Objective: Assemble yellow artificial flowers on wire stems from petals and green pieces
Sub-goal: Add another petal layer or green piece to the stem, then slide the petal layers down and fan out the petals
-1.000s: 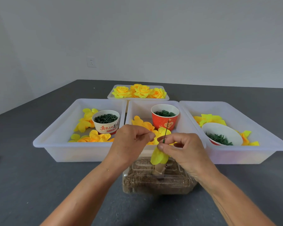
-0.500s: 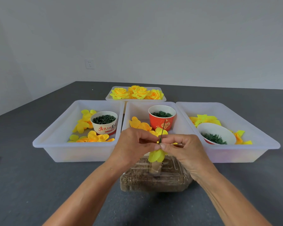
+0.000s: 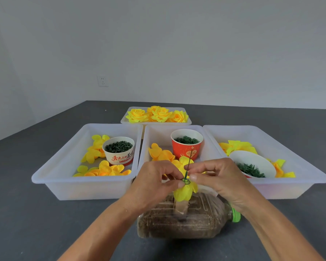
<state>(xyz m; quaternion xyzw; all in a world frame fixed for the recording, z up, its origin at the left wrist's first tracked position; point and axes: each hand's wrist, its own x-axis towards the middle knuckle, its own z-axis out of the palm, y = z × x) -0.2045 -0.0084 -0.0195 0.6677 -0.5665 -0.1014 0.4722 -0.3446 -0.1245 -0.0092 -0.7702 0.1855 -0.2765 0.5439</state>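
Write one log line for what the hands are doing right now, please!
left hand: pinches green ring | right hand: holds wire stem | yellow petals: below ring on wire | step: threading green piece

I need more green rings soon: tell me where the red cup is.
The red cup stands at the back of the middle tray, just beyond both hands, with yellow petals lying to its left.

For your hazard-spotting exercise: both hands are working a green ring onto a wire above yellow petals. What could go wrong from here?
1. The thin wire stem may bend or prick a fingertip, since both hands pinch close around it.
2. The green ring could slip from the left hand before seating on the yellow petals.
3. The right hand hovers near the tray rim; a jerk might knock it.
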